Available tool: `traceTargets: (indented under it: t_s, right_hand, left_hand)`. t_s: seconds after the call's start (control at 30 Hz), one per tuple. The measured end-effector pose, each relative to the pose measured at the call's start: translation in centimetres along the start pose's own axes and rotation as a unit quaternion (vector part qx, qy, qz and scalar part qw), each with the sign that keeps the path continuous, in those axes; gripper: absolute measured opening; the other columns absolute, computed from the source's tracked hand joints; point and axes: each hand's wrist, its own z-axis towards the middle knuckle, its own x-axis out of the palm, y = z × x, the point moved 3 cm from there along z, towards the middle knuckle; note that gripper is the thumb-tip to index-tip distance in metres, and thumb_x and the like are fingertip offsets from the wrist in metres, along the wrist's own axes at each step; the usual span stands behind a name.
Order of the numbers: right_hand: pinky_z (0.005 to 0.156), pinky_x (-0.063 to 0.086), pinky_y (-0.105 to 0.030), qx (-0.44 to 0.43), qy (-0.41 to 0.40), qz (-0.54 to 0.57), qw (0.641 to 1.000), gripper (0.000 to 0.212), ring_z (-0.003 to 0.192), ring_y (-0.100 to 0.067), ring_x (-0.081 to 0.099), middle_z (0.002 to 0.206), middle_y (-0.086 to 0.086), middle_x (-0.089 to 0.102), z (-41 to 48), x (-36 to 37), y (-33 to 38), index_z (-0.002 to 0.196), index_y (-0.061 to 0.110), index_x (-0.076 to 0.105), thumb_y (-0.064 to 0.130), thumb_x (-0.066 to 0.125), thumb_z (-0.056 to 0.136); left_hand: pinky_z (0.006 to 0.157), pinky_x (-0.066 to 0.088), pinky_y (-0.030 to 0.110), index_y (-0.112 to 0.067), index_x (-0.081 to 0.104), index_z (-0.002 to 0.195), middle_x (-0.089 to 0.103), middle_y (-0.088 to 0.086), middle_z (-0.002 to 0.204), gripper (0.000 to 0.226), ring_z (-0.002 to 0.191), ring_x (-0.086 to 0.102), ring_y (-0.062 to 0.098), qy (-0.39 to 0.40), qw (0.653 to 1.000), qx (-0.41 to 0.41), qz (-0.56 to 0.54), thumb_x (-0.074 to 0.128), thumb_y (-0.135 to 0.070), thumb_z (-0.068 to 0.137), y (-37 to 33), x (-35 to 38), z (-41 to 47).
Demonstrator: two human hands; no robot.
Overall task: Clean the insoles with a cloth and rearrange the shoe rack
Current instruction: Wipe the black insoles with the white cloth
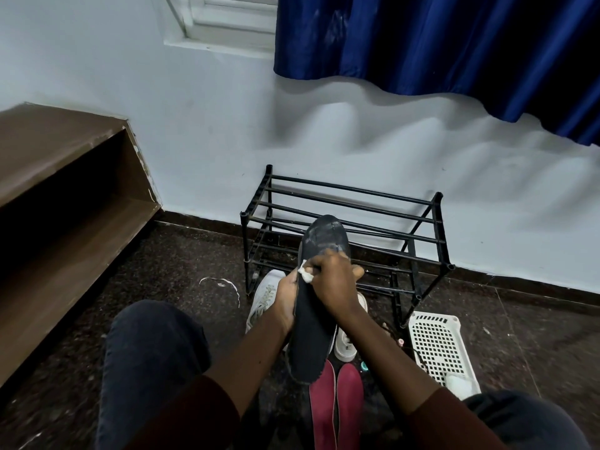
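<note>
A dark insole (pixel 312 329) with a scuffed grey toe stands upright between my hands. My left hand (pixel 285 298) grips its left edge from behind. My right hand (pixel 334 280) presses a small white cloth (pixel 306 275) against the insole's middle, with most of the cloth hidden under the fingers. Behind the insole stands a black two-tier shoe rack (pixel 344 203) with nothing on its bars. Two red insoles (pixel 336 404) lie side by side on the floor below my hands.
A white sneaker (pixel 264 295) lies left of the insole and another white shoe (pixel 345 344) right of it. A white perforated basket (pixel 440 347) sits at the right. A brown wooden shelf (pixel 58 203) fills the left side. My knees frame the lower view.
</note>
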Motion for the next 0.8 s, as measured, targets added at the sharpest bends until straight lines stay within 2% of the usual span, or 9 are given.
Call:
traceTargets:
  t_s: [0.07,0.13,0.2,0.3,0.43,0.6,0.67,0.73,0.8]
  right_hand:
    - [0.079,0.041,-0.039,-0.011,0.022,0.003,1.000,0.024,0.088,-0.026,0.052,0.083,-0.008,0.063,-1.4,0.1,0.0,0.084,0.012,0.075,-0.003,0.056,0.079]
    - [0.075,0.039,-0.034,-0.016,0.030,0.003,0.999,0.024,0.085,-0.025,0.052,0.081,-0.009,0.063,-2.4,0.1,-0.1,0.083,0.011,0.075,-0.003,0.056,0.079]
    - [0.075,0.037,-0.035,-0.004,0.012,0.000,1.000,0.022,0.085,-0.024,0.052,0.080,-0.008,0.063,-2.5,0.0,-0.2,0.083,0.013,0.076,0.000,0.058,0.081]
    - [0.080,0.036,-0.042,0.023,-0.027,-0.023,0.999,0.022,0.092,-0.023,0.049,0.084,-0.004,0.063,-1.3,-0.2,-0.4,0.082,0.018,0.075,0.003,0.059,0.080]
    - [0.079,0.031,-0.041,0.045,-0.060,-0.052,0.996,0.025,0.098,-0.030,0.048,0.091,-0.006,0.063,1.1,-1.0,-0.3,0.086,0.017,0.074,0.000,0.057,0.078]
    - [0.070,0.017,-0.034,0.044,-0.062,-0.065,0.995,0.029,0.099,-0.027,0.048,0.095,-0.002,0.062,0.9,-0.8,-0.6,0.087,0.020,0.073,-0.002,0.056,0.079]
    - [0.070,0.018,-0.034,0.027,-0.055,-0.064,0.996,0.027,0.097,-0.028,0.049,0.094,-0.003,0.063,-0.2,-0.3,-0.6,0.085,0.020,0.075,-0.001,0.059,0.078]
    - [0.069,0.016,-0.032,0.022,-0.035,-0.076,0.996,0.024,0.096,-0.025,0.050,0.089,-0.002,0.063,-1.4,0.1,-0.9,0.085,0.020,0.075,0.002,0.060,0.078]
    - [0.071,0.024,-0.032,0.012,0.006,-0.069,0.998,0.021,0.094,-0.024,0.053,0.087,-0.002,0.064,-1.9,0.1,-1.5,0.084,0.017,0.075,0.004,0.060,0.079]
  left_hand:
    - [0.046,0.050,0.016,-0.002,0.069,0.053,0.063,0.009,0.053,0.044,0.045,0.061,0.014,-0.034,0.999,0.004,-0.014,0.046,-0.014,0.088,-0.1,-1.4,1.2]
    - [0.046,0.046,0.016,-0.005,0.070,0.053,0.061,0.005,0.051,0.068,0.043,0.057,0.010,-0.011,1.000,-0.020,-0.013,0.027,-0.023,0.102,0.2,-1.8,1.6]
    - [0.046,0.048,0.016,-0.004,0.071,0.055,0.063,0.007,0.054,0.061,0.045,0.060,0.013,-0.004,1.000,-0.014,-0.002,0.033,-0.023,0.099,0.3,-1.6,1.3]
    - [0.042,0.049,0.017,-0.001,0.068,0.048,0.063,0.010,0.050,0.038,0.044,0.063,0.015,0.021,0.999,0.006,0.023,0.049,-0.019,0.075,0.3,-0.4,0.7]
    - [0.044,0.049,0.015,-0.004,0.068,0.047,0.062,0.006,0.048,0.050,0.043,0.061,0.011,0.034,0.999,0.023,0.016,0.043,-0.020,0.088,0.5,0.1,0.6]
    - [0.049,0.051,0.017,-0.006,0.072,0.055,0.064,0.006,0.053,0.049,0.047,0.063,0.012,0.016,0.999,0.032,0.013,0.043,-0.023,0.091,0.3,-0.3,0.7]
    - [0.046,0.052,0.019,-0.004,0.072,0.055,0.066,0.009,0.055,0.054,0.048,0.065,0.015,0.018,1.000,0.024,0.005,0.041,-0.028,0.091,0.2,-0.7,1.0]
    - [0.043,0.052,0.022,-0.001,0.073,0.058,0.069,0.013,0.061,0.073,0.052,0.067,0.019,0.016,1.000,-0.007,-0.014,0.025,-0.037,0.100,0.4,-1.2,1.4]
    - [0.048,0.055,0.025,-0.001,0.075,0.066,0.071,0.016,0.070,0.082,0.060,0.070,0.023,0.003,0.999,-0.026,-0.029,0.018,-0.047,0.101,0.6,-1.6,1.8]
